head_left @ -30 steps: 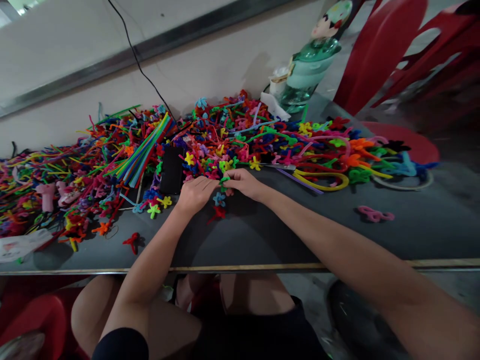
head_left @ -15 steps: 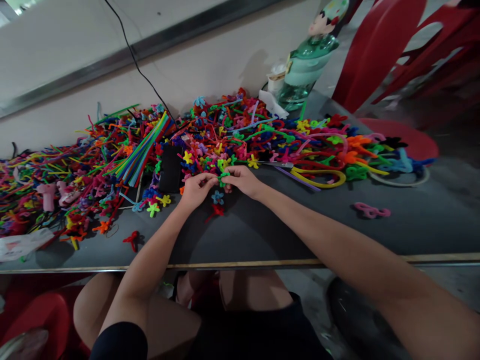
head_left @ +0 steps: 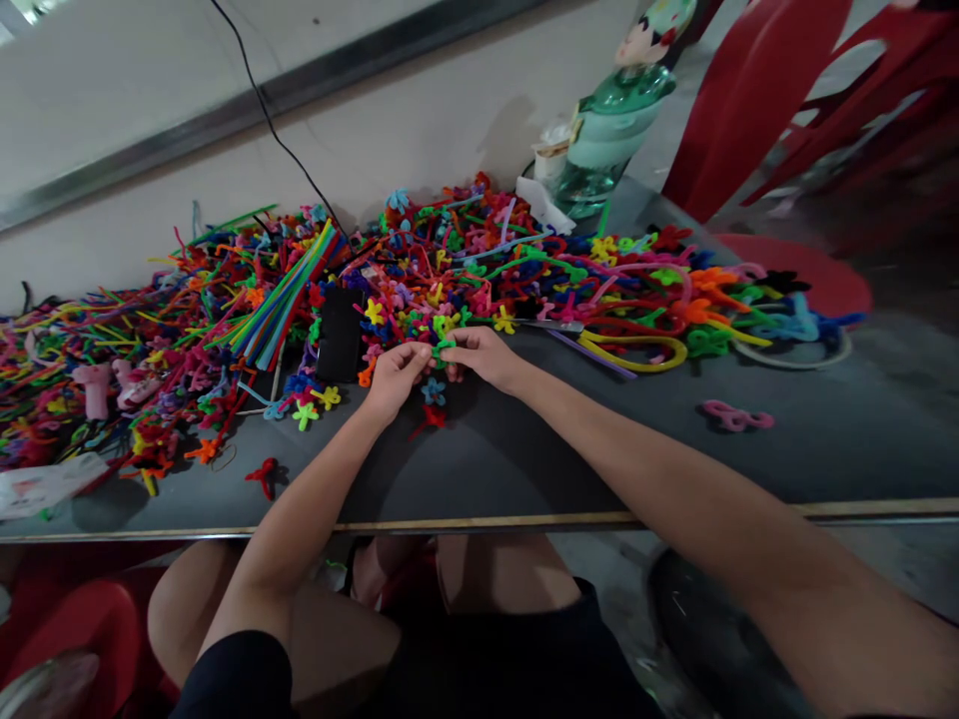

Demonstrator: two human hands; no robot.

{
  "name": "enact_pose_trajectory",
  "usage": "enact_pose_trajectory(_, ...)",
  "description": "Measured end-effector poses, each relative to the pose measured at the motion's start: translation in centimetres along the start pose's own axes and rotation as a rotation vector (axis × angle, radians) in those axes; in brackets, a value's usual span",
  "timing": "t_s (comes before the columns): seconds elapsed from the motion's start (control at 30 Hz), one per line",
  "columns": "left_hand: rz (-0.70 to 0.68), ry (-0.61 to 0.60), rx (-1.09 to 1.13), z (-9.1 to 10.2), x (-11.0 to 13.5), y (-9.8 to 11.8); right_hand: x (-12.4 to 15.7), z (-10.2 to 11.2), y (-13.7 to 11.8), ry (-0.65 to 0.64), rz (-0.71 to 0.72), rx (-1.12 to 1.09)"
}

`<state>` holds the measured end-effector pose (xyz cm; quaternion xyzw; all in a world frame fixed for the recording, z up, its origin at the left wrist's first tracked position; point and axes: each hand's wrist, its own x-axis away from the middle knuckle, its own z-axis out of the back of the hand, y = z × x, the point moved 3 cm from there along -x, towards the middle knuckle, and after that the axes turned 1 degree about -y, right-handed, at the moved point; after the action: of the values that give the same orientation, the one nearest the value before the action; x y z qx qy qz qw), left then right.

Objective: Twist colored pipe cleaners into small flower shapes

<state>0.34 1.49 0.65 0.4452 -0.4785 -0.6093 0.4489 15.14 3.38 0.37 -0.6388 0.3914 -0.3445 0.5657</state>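
Between my two hands is a small green pipe-cleaner piece [head_left: 442, 350], its loops partly hidden by my fingers. My left hand [head_left: 401, 377] pinches it from the left, thumb against forefinger. From the right, my right hand [head_left: 479, 356] grips the same piece. Just below my fingertips lie a light-blue pipe-cleaner flower [head_left: 434, 390] and a red pipe-cleaner flower [head_left: 433, 417] on the dark table. A black phone [head_left: 341, 336] lies left of my hands.
A heap of coloured pipe-cleaner shapes [head_left: 187, 330] runs along the wall. Scissors [head_left: 554, 326] lie right of my hands, and a pink twisted piece [head_left: 736, 416] farther right. A green bottle [head_left: 606, 150] stands at the back. The table's front edge [head_left: 486, 523] is near my lap.
Both hands stay nearly in place, still holding the green piece. My fingers have shifted slightly around it, and the view has moved a little.
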Motion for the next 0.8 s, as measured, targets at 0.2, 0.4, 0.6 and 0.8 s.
enact_pose_trajectory(0.2,-0.128,0.122,-0.144,0.2,-0.2,0.1,-0.1,0.3,0.1,0.289,0.031,-0.14)
enact_pose_trajectory(0.4,-0.137,0.172,-0.257,0.5,0.0,0.3,0.0,-0.1,0.3,0.269,0.071,-0.045)
enact_pose_trajectory(0.6,-0.152,0.108,-0.283,0.6,-0.2,0.5,-0.3,0.2,0.6,0.273,0.106,0.008)
enact_pose_trajectory(0.8,-0.225,0.134,-0.281,0.7,-0.3,0.9,-0.1,-0.1,0.2,0.258,0.135,0.107)
